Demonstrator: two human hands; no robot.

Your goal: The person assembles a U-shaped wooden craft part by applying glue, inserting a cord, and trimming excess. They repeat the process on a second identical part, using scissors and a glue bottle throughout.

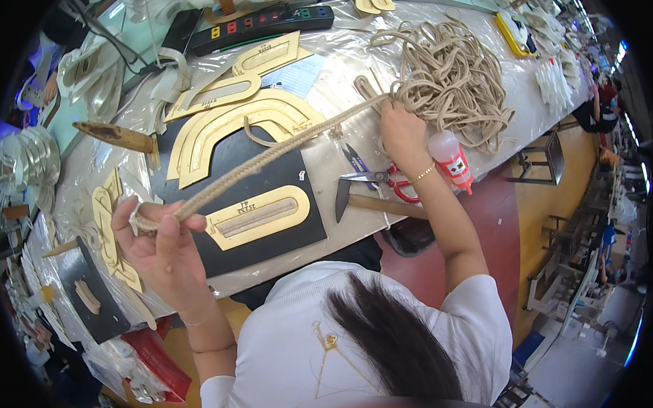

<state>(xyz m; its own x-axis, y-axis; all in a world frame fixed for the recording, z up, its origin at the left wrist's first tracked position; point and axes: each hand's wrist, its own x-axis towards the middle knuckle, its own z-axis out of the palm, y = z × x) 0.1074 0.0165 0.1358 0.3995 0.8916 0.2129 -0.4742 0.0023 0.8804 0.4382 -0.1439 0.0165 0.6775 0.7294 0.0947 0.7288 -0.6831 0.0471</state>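
A beige braided cord (263,157) is stretched slantwise over the table between my two hands. At the lower left my left hand (159,254) is closed on one end, the cord looped across its fingers. My right hand (403,135) grips the cord farther off, beside a tangled heap of the same cord (457,72). Under the stretched length lies a black board (281,175). On it rests a pale yellow oblong template (298,200) with a piece of cord in its slot. Curved templates (202,156) lie behind it, partly crossed by the cord.
Near my right forearm are red-handled scissors (404,186), a wooden-handled hammer (384,204) and a bottle with a red label (451,164). A black power strip (264,25) lies at the back. A wooden stick (113,134) and a smaller dark board (86,289) are at left.
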